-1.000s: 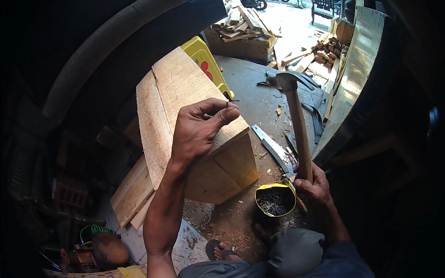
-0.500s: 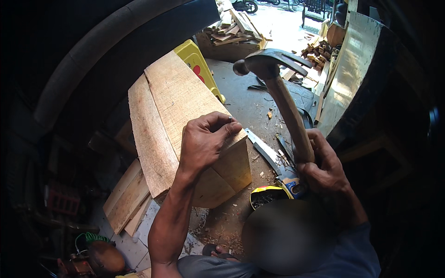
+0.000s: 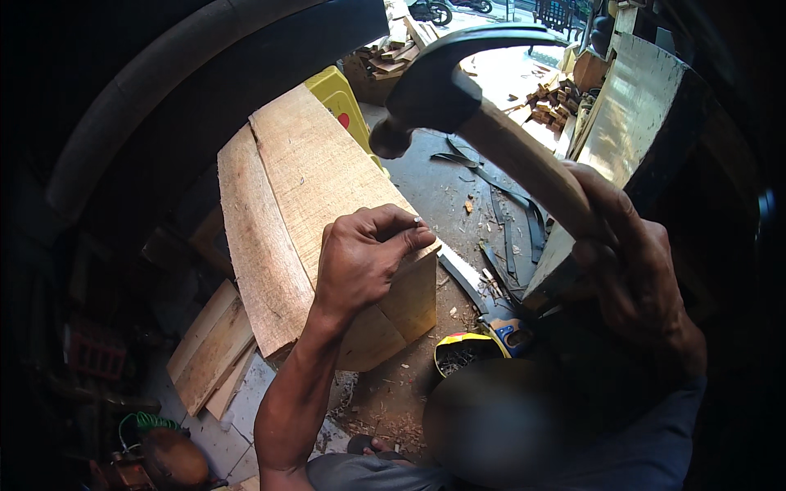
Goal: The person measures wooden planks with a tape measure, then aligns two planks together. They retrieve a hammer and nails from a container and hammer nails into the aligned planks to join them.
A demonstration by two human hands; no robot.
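Nearest, the right hand was wrapped around the wooden handle of a claw hammer, held up so that the round striking face turned left and the claw pointed right. The left hand pinched a small nail between thumb and forefinger, at the corner of the top of a pale wooden box; whether the nail's point touched the wood could not be told, since the fingers hid it. To the left of the box, loose planks lay on the floor. To its right stood a yellow-rimmed tin of nails, with a saw just beside it. Farther off, dark strips lay about the floor, and a yellow crate stood behind the box. Beyond were stacked wood pieces and, outside in bright light, a motorcycle
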